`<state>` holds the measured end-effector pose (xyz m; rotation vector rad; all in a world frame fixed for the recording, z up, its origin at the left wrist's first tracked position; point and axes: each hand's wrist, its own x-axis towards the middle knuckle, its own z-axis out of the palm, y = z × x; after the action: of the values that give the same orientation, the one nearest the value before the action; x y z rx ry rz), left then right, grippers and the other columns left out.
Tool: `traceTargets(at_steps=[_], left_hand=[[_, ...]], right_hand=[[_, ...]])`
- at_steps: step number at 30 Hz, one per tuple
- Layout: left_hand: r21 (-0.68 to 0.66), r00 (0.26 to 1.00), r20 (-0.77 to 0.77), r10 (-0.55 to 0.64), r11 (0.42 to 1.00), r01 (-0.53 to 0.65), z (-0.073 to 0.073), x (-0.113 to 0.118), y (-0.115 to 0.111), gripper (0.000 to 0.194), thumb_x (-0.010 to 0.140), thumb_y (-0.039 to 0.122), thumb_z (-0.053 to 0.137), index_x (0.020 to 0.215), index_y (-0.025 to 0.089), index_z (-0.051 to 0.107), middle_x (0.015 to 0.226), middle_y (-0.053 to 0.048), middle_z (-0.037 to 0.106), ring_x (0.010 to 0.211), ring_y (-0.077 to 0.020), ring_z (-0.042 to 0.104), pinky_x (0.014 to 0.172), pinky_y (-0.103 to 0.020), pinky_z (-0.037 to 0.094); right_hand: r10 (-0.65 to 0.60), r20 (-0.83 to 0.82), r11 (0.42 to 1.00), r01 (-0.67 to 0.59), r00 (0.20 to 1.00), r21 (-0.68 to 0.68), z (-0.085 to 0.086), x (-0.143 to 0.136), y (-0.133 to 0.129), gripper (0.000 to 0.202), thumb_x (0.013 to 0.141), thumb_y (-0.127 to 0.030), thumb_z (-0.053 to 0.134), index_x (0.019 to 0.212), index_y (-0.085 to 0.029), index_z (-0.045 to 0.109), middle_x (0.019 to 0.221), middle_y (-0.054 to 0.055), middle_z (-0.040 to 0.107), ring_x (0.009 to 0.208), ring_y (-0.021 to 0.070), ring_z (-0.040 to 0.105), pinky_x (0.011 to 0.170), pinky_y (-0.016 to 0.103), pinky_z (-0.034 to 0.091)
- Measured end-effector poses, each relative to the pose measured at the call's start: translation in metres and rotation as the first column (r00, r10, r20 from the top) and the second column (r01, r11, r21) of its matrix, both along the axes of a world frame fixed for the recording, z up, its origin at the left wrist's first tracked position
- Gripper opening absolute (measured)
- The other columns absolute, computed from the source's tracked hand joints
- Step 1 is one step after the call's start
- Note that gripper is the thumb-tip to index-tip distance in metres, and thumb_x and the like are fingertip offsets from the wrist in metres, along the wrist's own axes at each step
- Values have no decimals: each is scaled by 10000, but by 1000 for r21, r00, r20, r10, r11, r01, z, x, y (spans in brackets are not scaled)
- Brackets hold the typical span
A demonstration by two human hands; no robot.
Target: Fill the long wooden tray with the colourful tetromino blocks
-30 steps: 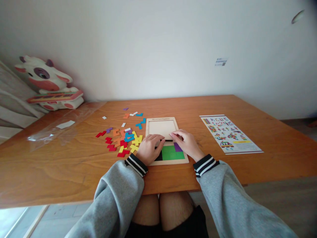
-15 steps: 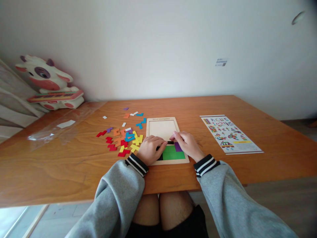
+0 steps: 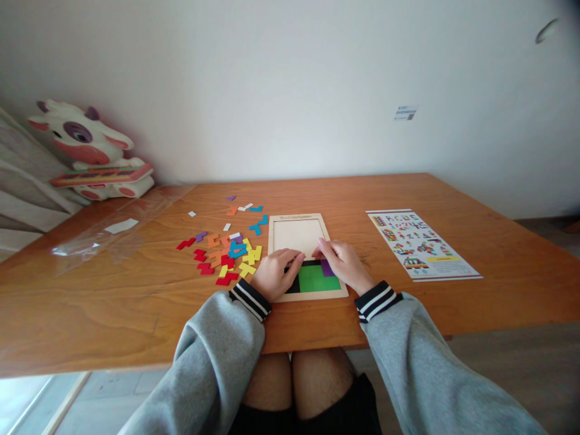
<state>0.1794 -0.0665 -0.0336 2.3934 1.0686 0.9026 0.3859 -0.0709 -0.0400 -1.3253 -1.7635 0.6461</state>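
Note:
A pale wooden puzzle tray (image 3: 296,296) lies near the table's front edge. Its lower part holds green pieces (image 3: 317,280), a purple piece (image 3: 327,268) and black pieces (image 3: 292,286). A black strip (image 3: 312,263) runs along the top of the green, between my hands. My left hand (image 3: 277,272) rests over the tray's left side, fingers curled and thumb against them. Over the right side, my right hand (image 3: 342,263) is closed, thumb and index together beside the purple piece. Whatever either hand may hold is hidden by the fingers.
Left of the tray lie scattered puzzle pieces (image 3: 235,249) in red, yellow, blue, orange, purple and white. A printed sheet (image 3: 419,244) lies to the right. Farther left are a clear plastic bag (image 3: 90,238) and a toy cow with a keyboard (image 3: 97,151), near the wall.
The black strip between my fingers now sits flat against the top of the green pieces. Both hands have barely shifted; the tray has slid very slightly to the right.

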Motion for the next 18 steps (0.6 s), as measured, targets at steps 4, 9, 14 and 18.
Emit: traceTargets(at_steps=[4, 9, 14, 18], left_hand=[[2, 997, 63, 50, 999, -50, -2, -1, 3, 342, 1029, 354, 354, 1002, 188, 651, 935, -66, 706, 887, -178, 665, 812, -293, 511], [52, 990, 102, 95, 994, -101, 2, -5, 5, 341, 1030, 333, 339, 997, 190, 647, 939, -68, 711, 901, -186, 662, 833, -312, 510], [162, 968, 94, 231, 956, -244, 11, -33, 16, 319, 1015, 343, 359, 989, 189, 637, 937, -72, 703, 884, -194, 650, 819, -319, 505], [273, 905, 26, 424, 868, -415, 10, -71, 32, 224, 954, 338, 467, 989, 194, 636, 874, -67, 689, 843, -216, 640, 828, -347, 508]], right_hand=[[0, 5, 1000, 1, 1000, -3, -2, 0, 1, 566, 995, -548, 355, 748, -207, 733, 745, 51, 740, 743, 192, 693, 719, 294, 500], [-23, 4, 999, 23, 1000, 24, -2, -1, 0, 539, 996, -537, 365, 751, -206, 714, 795, 56, 736, 778, 192, 683, 752, 304, 494], [-32, -27, 999, 32, 999, 28, -6, 1, 1, 549, 998, -545, 342, 755, -212, 706, 805, 58, 736, 798, 198, 683, 773, 311, 502], [-40, -44, 998, 42, 998, 48, -9, 3, 1, 540, 997, -544, 341, 781, -217, 711, 848, 66, 738, 825, 206, 680, 790, 323, 506]])
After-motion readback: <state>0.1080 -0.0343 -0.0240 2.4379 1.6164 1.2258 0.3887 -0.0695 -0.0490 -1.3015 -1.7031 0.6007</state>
